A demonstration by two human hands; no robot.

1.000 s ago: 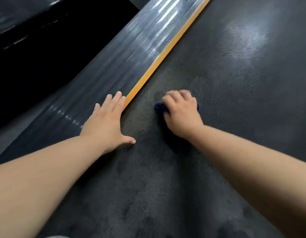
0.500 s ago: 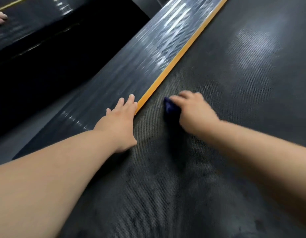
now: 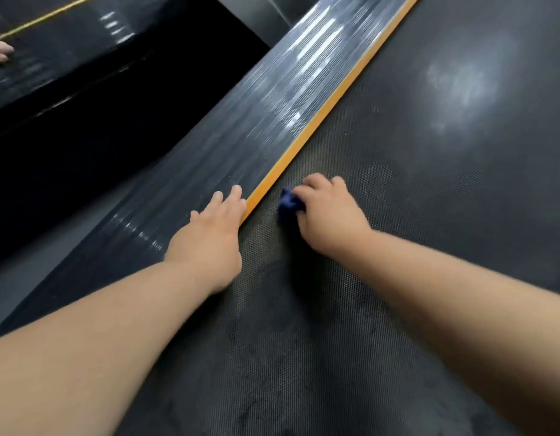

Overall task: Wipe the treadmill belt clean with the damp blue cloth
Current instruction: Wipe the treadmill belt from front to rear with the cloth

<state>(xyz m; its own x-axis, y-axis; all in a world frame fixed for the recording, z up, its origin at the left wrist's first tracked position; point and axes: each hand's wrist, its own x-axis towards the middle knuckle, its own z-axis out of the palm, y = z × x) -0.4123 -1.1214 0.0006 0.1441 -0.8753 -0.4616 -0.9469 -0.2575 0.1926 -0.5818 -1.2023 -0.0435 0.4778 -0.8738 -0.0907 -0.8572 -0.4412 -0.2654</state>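
Our right hand [image 3: 330, 218] curls round the wadded cloth [image 3: 288, 204] by the left edge of the belt [image 3: 429, 215]: soft, limp, so we grip the bunch. Our left hand [image 3: 212, 234] lies flat on the rail [image 3: 240, 121].

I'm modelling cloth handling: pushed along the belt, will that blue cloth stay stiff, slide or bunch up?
Probably floppy: the blue cloth is crumpled into a wad under the right hand. Likely drags rather than slips, since the belt is finely textured.
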